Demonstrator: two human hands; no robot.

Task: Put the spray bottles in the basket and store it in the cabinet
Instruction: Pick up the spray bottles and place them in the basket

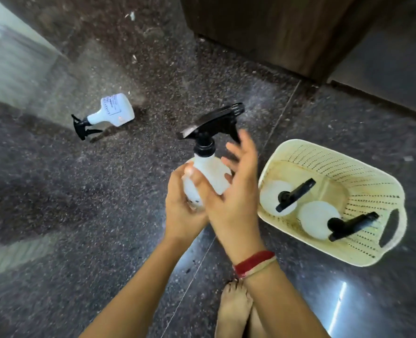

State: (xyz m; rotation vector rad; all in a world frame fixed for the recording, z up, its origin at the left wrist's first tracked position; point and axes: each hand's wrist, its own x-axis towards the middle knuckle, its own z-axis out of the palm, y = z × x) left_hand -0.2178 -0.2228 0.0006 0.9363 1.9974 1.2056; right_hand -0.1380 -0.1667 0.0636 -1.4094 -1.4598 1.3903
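Observation:
A white spray bottle with a black trigger head stands upright in the air at the centre. My left hand grips its body from below. My right hand is beside it with fingers spread, its palm against the bottle's right side. To the right a cream plastic basket sits on the floor with two white spray bottles standing inside it. Another white spray bottle with a label lies on its side on the floor at the left.
The floor is dark speckled stone. A brown wooden cabinet stands at the top, with an opening to its right. My bare foot is at the bottom, below the right wrist. A pale wall edge runs along the upper left.

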